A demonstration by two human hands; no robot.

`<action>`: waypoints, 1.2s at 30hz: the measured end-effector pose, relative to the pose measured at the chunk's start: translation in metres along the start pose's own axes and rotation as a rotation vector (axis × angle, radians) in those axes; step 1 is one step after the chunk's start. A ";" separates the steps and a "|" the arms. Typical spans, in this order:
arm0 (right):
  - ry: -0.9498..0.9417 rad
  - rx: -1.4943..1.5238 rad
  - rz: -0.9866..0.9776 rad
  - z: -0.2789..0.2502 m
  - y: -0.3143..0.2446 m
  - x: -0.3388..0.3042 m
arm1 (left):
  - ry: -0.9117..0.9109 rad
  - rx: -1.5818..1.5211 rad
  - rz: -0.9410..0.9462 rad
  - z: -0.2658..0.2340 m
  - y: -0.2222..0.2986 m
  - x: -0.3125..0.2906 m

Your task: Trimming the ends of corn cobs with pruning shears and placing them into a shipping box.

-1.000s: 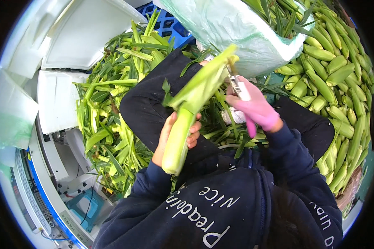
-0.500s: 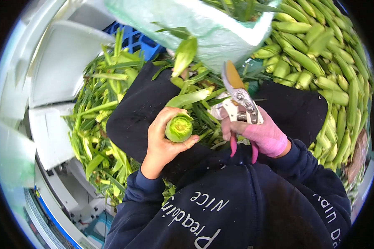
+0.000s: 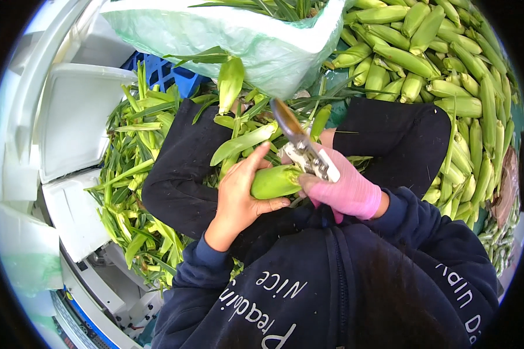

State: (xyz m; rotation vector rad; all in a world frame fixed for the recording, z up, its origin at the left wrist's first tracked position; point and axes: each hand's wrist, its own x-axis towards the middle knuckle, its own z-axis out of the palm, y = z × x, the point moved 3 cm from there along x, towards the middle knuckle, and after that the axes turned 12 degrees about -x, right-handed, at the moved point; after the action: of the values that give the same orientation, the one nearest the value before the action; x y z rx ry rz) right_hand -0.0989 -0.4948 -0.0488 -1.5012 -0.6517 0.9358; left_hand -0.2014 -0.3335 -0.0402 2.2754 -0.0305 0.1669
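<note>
A green ear of corn, still in its husk, lies sideways in my bare left hand, between the thumb and the raised fingers. Its trimmed end points right, toward my right hand. That hand wears a pink glove and grips pruning shears with a silver body and pink handles. The blade tilts up and left, slightly blurred. My gloved thumb is at the ear's trimmed end; whether it presses on the husk I cannot tell. The fingers around the shear handles are partly hidden.
Stripped husks and leaves heap up at the left and between my legs. Many husked ears are piled at the right. A pale green plastic bag of leaves stands ahead, beside a blue crate. White foam boxes line the left.
The ear has turned from facing me to lying sideways. My right hand and shears have moved left and down to its end. The whole view has shifted slightly.
</note>
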 end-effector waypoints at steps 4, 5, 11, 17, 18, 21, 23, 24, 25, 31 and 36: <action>-0.070 0.425 0.268 0.002 -0.021 -0.005 | 0.188 -1.009 -0.359 0.036 -0.012 -0.011; -0.065 0.426 0.292 0.000 -0.030 -0.005 | 0.303 -1.174 -0.355 0.043 -0.009 -0.008; -0.012 0.542 0.321 -0.011 -0.051 -0.015 | 0.544 -1.378 -0.304 0.059 0.005 0.007; 0.252 0.401 0.144 -0.058 -0.021 -0.033 | 0.164 -0.711 0.028 0.049 -0.014 0.055; 0.456 0.302 0.060 -0.079 -0.009 -0.048 | 0.069 -0.521 0.161 0.038 -0.008 0.083; 1.012 0.090 0.001 -0.156 0.029 -0.103 | 0.310 -0.278 0.262 -0.007 -0.005 0.151; 1.141 0.101 -0.096 -0.198 0.013 -0.145 | 0.359 -0.259 0.332 -0.036 0.005 0.205; 1.186 -0.098 -0.036 -0.207 -0.013 -0.151 | 0.316 -0.203 0.331 -0.049 -0.001 0.232; 1.272 -0.183 0.110 -0.212 -0.032 -0.158 | 0.276 -0.152 0.331 -0.064 -0.005 0.260; 1.533 -0.148 0.025 -0.225 -0.004 -0.198 | -0.316 0.825 0.486 -0.036 -0.078 0.372; 1.085 0.092 0.096 -0.166 0.039 -0.146 | -0.648 0.835 0.132 -0.020 -0.117 0.390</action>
State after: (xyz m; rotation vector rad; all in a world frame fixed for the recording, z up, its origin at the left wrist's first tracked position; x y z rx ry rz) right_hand -0.0386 -0.7104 -0.0616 -1.6875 0.2526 0.1128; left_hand 0.1920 -0.2290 -0.0652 3.0557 -0.5375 -0.6062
